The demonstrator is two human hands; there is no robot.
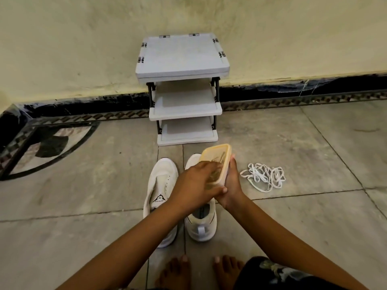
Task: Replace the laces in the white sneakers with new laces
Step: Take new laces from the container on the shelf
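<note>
Head view: white sneakers [161, 185] stand unlaced just beyond bare feet [176, 271]. Above them the right hand [232, 183] clamps a tilted yellow plastic container [217, 155]. The left hand [194, 183] blurs behind its wall, grip unclear, probably fetching new laces. Loose white laces [263, 178] lie discarded on the right, with a shoe rack [184, 59] beyond.

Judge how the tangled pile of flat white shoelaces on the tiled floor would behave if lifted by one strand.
The tangled pile of flat white shoelaces is probably floppy: its loops lie slack on the tiled floor. It likely weighs little, being thin ribbon. Since strands cross repeatedly, one pull would probably drag the clump along.
</note>
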